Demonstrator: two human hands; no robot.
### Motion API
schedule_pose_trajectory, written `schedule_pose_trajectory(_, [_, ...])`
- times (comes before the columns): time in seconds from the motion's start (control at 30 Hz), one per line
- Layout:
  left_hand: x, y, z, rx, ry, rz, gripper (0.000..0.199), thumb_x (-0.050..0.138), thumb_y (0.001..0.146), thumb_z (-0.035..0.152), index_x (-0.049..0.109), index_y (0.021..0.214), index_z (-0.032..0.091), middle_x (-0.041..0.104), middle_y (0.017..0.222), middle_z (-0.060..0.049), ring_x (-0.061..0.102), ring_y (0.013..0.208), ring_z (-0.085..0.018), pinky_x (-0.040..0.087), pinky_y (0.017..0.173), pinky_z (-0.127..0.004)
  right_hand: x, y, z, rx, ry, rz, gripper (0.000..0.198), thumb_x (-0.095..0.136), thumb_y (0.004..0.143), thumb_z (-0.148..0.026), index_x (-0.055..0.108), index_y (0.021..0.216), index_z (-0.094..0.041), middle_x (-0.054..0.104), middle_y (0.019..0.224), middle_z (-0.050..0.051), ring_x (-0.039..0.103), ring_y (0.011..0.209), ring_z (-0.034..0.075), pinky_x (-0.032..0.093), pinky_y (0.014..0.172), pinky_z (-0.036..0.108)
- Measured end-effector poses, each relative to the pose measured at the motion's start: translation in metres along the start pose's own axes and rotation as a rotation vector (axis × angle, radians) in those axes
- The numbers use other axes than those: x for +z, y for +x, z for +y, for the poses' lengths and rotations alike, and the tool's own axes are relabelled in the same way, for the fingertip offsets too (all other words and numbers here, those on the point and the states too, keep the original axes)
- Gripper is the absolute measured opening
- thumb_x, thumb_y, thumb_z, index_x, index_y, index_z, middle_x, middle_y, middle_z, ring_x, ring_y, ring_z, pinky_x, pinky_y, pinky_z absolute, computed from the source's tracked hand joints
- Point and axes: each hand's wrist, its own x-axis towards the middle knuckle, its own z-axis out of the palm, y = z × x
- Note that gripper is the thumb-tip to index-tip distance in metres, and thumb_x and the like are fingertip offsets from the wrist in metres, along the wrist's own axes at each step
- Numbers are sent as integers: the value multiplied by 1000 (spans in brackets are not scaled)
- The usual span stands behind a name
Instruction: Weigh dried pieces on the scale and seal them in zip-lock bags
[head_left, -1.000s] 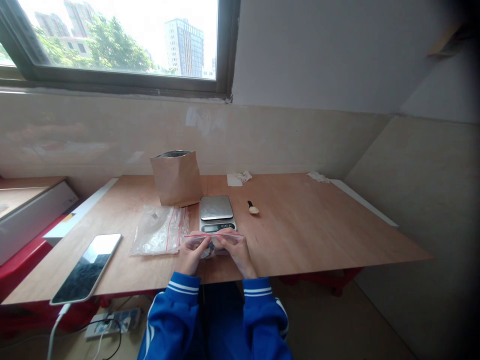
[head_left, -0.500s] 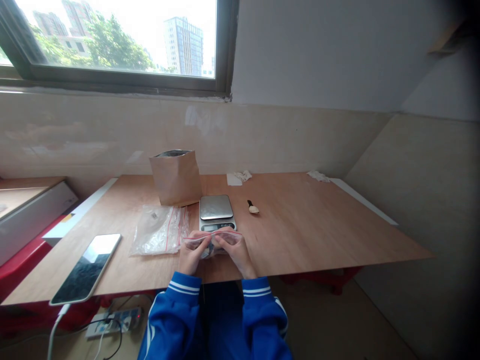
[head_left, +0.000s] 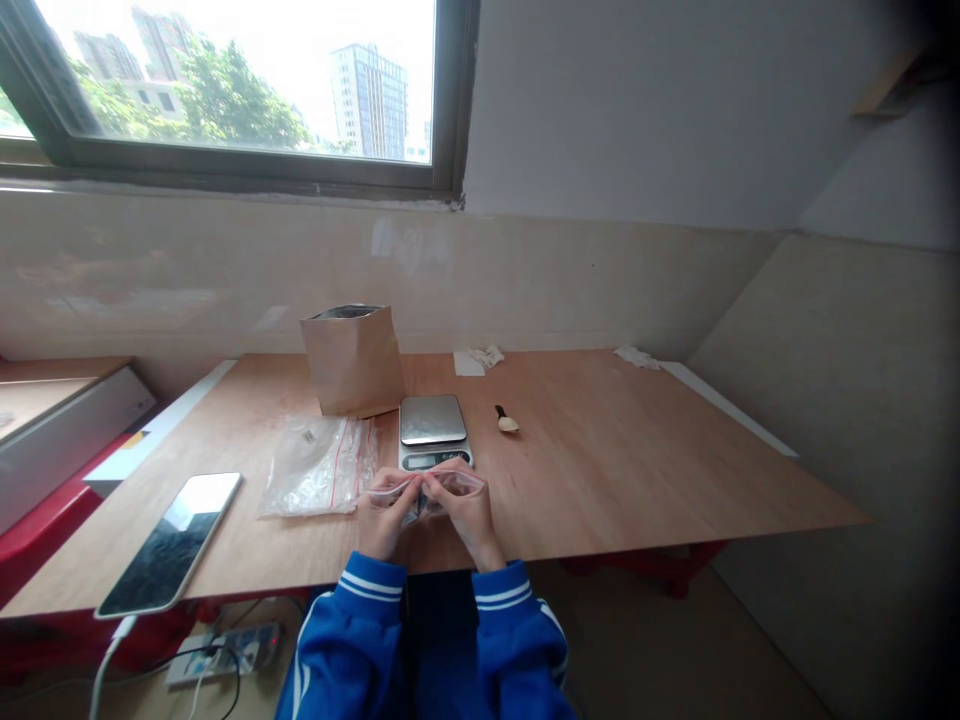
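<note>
A clear zip bag (head_left: 418,505) with a red seal strip is held in front of me at the table's near edge. My left hand (head_left: 382,510) is closed on its left side, thumb and fingers pinching near the strip. My right hand (head_left: 466,505) pinches the same bag from the right, and both thumbs meet at the middle of its top. Whether the bag holds anything I cannot tell. Just beyond my hands is a kitchen scale (head_left: 433,420) with a bare steel plate, its display partly visible. More clear zip bags (head_left: 311,465) lie flat to the left.
An open brown paper pouch (head_left: 352,360) stands behind the scale. To its right lies a black-handled scoop (head_left: 507,420) with pale contents. A charging phone (head_left: 172,545) rests at the left, above a power strip (head_left: 225,650). Crumpled tissues (head_left: 487,355) lie by the wall.
Both thumbs have drawn together at the middle of the bag's top, with my right hand shifting slightly left. The view has tipped up a little; the other things stay put.
</note>
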Motion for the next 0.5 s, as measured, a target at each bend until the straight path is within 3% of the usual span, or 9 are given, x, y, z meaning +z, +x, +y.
schedule_pose_trajectory(0.13, [-2,-1,-2,-87,-102,59,19,73,69,31,66,65,14,64,68,-2,61,69,-14,48,66,-25,3,-2,-3,33,22,-22,15,70,74,-34,67,76,-19,65,75,2,63,71,16,50,66,27])
schedule_pose_trajectory(0.37, [-4,-1,0,-270,-204,127,30,73,67,42,70,68,13,70,66,-5,65,62,-17,52,61,-27,-3,-5,-6,100,29,-25,23,64,79,-38,68,70,-18,61,66,-1,56,63,14,43,59,24])
schedule_pose_trajectory(0.5, [-1,-1,3,-306,-234,159,34,73,65,46,72,69,12,71,67,-7,66,60,-18,52,57,-27,-3,-6,-2,161,71,-33,30,62,81,-43,70,72,-16,64,67,1,56,64,15,42,60,24])
